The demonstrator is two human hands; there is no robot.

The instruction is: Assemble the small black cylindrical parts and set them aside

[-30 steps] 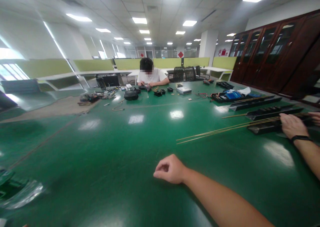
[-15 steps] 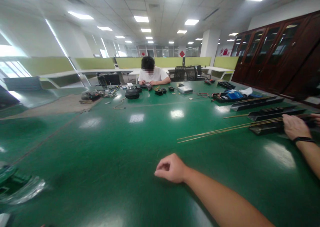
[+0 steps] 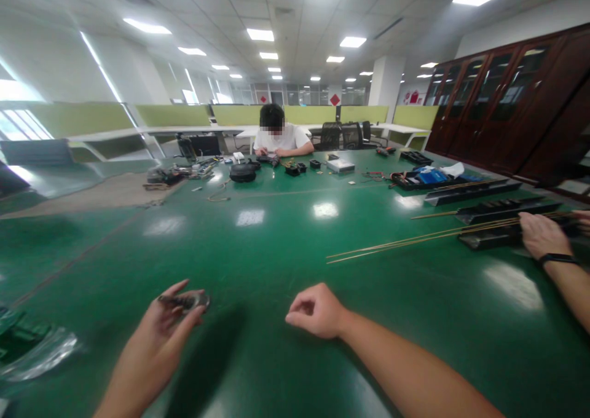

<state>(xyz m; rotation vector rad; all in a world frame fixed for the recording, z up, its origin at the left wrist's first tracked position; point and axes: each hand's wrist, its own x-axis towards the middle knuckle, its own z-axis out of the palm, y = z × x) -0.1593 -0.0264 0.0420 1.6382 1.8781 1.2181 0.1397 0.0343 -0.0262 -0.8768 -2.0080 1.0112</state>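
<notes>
The left hand point(image 3: 159, 332) pinches a small, dark, clear-ended object point(image 3: 188, 302), best gripped lightly, while the right hand point(image 3: 319, 310) curls, contents hidden, on the glossy green tabletop point(image 3: 258, 255).

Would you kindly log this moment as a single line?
Left hand: holding small partly clear object, identity unclear | Right hand: loosely curled, at glossy green tabletop | Co-worker's black-banded hand: at slim gold-coloured rods

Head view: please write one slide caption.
Left hand holding a small object above the green table, right hand curled.
</notes>
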